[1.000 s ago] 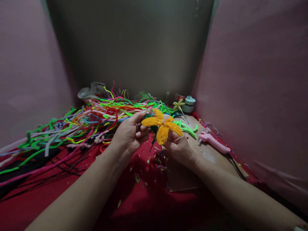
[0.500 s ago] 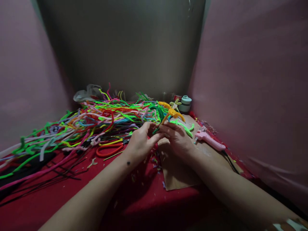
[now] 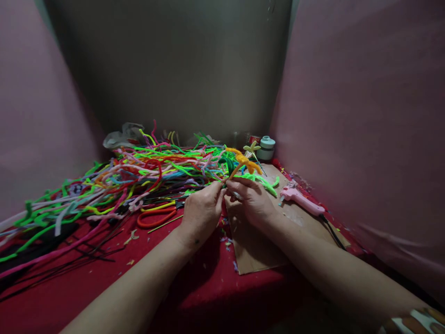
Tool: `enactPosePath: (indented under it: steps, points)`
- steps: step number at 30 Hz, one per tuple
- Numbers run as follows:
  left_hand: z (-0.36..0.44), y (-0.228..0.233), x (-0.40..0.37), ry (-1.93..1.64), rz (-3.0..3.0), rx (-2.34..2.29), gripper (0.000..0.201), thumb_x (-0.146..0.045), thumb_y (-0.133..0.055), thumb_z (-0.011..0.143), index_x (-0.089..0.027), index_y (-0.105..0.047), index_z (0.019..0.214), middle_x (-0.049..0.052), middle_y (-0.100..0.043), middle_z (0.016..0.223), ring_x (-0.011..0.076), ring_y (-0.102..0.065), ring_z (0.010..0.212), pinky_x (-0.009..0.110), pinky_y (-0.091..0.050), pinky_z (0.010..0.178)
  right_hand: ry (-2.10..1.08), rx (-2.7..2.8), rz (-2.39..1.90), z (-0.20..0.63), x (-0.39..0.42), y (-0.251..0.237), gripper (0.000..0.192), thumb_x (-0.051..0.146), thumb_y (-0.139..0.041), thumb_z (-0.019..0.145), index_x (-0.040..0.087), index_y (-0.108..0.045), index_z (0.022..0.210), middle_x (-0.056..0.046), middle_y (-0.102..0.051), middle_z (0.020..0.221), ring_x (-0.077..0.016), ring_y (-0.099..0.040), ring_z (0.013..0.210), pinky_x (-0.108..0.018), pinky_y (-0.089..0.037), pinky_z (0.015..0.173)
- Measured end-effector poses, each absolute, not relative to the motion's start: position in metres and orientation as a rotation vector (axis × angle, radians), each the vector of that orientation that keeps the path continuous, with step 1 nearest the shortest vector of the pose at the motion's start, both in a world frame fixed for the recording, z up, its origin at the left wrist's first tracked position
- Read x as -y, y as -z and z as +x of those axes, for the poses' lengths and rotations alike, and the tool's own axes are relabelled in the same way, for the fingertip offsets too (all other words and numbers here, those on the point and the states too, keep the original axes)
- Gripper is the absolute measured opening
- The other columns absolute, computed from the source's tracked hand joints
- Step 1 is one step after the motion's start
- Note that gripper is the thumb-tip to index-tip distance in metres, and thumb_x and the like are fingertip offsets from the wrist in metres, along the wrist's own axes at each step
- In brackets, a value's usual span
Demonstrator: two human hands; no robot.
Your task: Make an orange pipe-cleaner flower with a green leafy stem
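Note:
Between my two hands is a pipe-cleaner flower (image 3: 244, 162) with an orange head and a dark green leaf (image 3: 226, 165) beside it. My left hand (image 3: 203, 206) is closed, its thumb and fingertips pinching low on the stem. My right hand (image 3: 251, 198) is also closed and meets the left at the same spot, its fingers pressed round the stem. The fingers hide the stem's lower end. Just behind the hands, bright green pipe-cleaner pieces (image 3: 269, 186) lie on a cardboard sheet (image 3: 259, 253).
A large heap of coloured pipe cleaners (image 3: 167, 164) spreads over the red cloth (image 3: 114, 283) at left. Scissors with red and yellow handles (image 3: 157, 217) lie near my left hand. A pink glue gun (image 3: 302, 200) rests on the cardboard. Behind stand a pale yellow flower (image 3: 252, 148) and a light-green bottle (image 3: 267, 147).
My left hand has rolled over, its back now facing up, and its fingers have closed at the stem. The orange flower has tilted and shifted slightly left and down.

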State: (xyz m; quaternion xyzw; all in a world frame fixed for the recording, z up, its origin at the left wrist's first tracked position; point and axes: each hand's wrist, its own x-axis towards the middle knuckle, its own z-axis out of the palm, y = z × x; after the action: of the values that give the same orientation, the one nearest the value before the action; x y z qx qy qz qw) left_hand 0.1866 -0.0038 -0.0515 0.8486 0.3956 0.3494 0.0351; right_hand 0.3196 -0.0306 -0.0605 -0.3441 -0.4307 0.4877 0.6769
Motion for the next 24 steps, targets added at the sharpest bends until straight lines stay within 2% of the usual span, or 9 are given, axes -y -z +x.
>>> enactPosePath:
  steps: [5,10,15,19,24]
  points:
    - [0.187,0.050,0.002,-1.165,2.316,-1.055,0.019,-0.025,-0.046,0.085,-0.017,-0.059,0.073,-0.002,-0.052,0.058,0.0107,-0.045,0.053,0.023,-0.034,0.056,-1.110,0.992,-0.800,0.318,0.033,0.056,0.018,0.032,-0.069,0.071,0.017,-0.070,0.081,0.001,-0.059,0.067,-0.0091,-0.046,0.056,-0.024,-0.036,0.052]
    - [0.188,0.050,0.000,-1.142,1.987,-0.925,0.020,-0.031,-0.050,0.082,-0.017,-0.061,0.075,-0.005,-0.045,0.056,0.0088,-0.037,0.051,0.021,-0.031,0.050,-1.057,1.048,-0.776,0.315,0.035,0.048,0.011,0.026,-0.069,0.069,0.017,-0.071,0.074,0.001,-0.062,0.067,-0.0111,-0.049,0.062,-0.026,-0.039,0.060]
    - [0.188,0.046,0.001,-1.069,1.698,-0.808,0.021,-0.033,-0.054,0.079,-0.016,-0.056,0.068,-0.006,-0.043,0.052,0.0062,-0.033,0.045,0.020,-0.025,0.043,-1.073,1.032,-0.677,0.315,0.032,0.050,0.011,0.026,-0.070,0.066,0.019,-0.072,0.076,0.000,-0.066,0.073,-0.0130,-0.053,0.069,-0.029,-0.042,0.069]
    - [0.188,0.041,0.004,-1.011,1.511,-0.726,0.022,-0.033,-0.059,0.077,-0.015,-0.054,0.065,-0.006,-0.041,0.049,0.0043,-0.029,0.042,0.019,-0.021,0.041,-1.080,1.029,-0.656,0.318,0.031,0.052,0.010,0.025,-0.072,0.065,0.019,-0.072,0.073,0.001,-0.065,0.068,-0.0109,-0.051,0.062,-0.027,-0.041,0.064]
    - [0.187,0.039,0.006,-0.964,1.363,-0.644,0.024,-0.032,-0.064,0.074,-0.015,-0.052,0.062,-0.006,-0.042,0.048,0.0032,-0.027,0.040,0.018,-0.019,0.041,-1.149,0.994,-0.652,0.320,0.030,0.049,0.014,0.024,-0.073,0.063,0.018,-0.074,0.076,0.000,-0.067,0.073,-0.0105,-0.051,0.063,-0.026,-0.039,0.062]
